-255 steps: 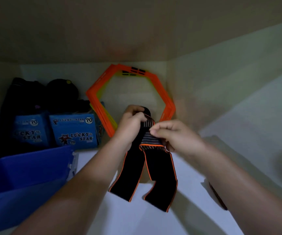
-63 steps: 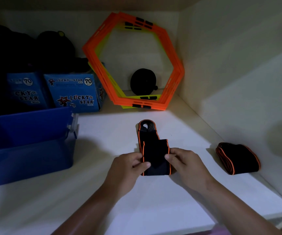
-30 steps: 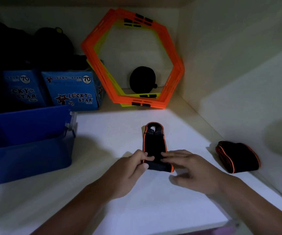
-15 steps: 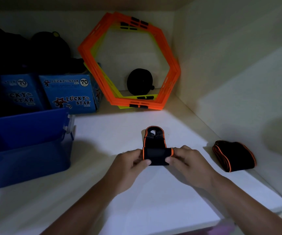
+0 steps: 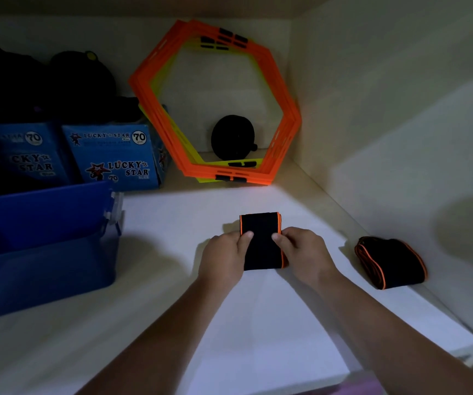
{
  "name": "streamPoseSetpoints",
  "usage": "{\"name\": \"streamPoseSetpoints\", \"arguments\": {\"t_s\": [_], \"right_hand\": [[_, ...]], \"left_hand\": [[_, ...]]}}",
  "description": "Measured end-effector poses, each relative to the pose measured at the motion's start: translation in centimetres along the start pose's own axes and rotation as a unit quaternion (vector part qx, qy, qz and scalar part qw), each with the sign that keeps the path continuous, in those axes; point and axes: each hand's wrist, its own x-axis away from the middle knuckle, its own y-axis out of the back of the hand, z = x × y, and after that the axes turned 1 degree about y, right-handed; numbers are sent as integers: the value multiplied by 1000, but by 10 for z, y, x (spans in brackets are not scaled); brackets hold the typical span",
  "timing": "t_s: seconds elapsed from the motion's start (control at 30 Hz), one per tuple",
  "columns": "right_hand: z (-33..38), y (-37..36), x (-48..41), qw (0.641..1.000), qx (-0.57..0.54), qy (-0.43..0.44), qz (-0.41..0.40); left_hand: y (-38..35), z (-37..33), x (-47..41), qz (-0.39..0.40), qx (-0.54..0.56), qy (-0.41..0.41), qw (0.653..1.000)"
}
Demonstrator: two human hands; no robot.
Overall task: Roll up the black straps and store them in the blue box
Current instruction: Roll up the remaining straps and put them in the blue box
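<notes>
Head view: left hand [image 5: 223,259] and right hand [image 5: 305,253] pinch the side edges of a black orange-trimmed strap [image 5: 261,242], rolled, on the white shelf [image 5: 258,332]. Second rolled strap [image 5: 390,262] lies well right. Blue box [image 5: 44,246] sits left, open-topped. Orange hexagon frames [image 5: 283,121] lean at back.

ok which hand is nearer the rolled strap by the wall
Right. The right hand is left of the rolled strap, not touching; the left hand is farther, across the held strap.
</notes>
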Motion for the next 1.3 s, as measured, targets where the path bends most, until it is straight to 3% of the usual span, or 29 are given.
{"name": "streamPoseSetpoints", "arguments": {"t_s": [0.17, 0.37, 0.5, 0.57, 0.63, 0.73, 0.87, 0.93, 1.13, 1.3], "right_hand": [[1, -4, -8, 996, 76, -13, -36], [1, -2, -16, 991, 126, -39, 21], [5, -2, -11, 993, 107, -56, 15], [9, -2, -8, 996, 53, -76, 15], [18, -3, -7, 996, -6, -91, 21], [35, -11, -6, 993, -77, -82, 27], [49, -35, 0, 982, -173, -72, -19], [51, -43, 7, 977, -194, -79, -33], [40, -29, 4, 962, -259, -85, -24], [12, 17, 10, 966, -242, -87, 34]], "left_hand": [[-14, -2, -8, -10, -136, 1, 991], [-9, -2, -25, 63, -106, 55, 991], [-3, -3, -23, 103, 1, 106, 989], [2, -2, -18, 108, 105, 123, 981], [5, 1, -14, 107, 265, 149, 947], [10, -1, -8, 94, 454, 202, 863], [12, -20, -3, 11, 490, 258, 832], [12, -27, -3, 7, 500, 272, 822], [24, -31, -9, 60, 472, 250, 844], [21, -12, -8, 141, 432, 174, 874]]}}
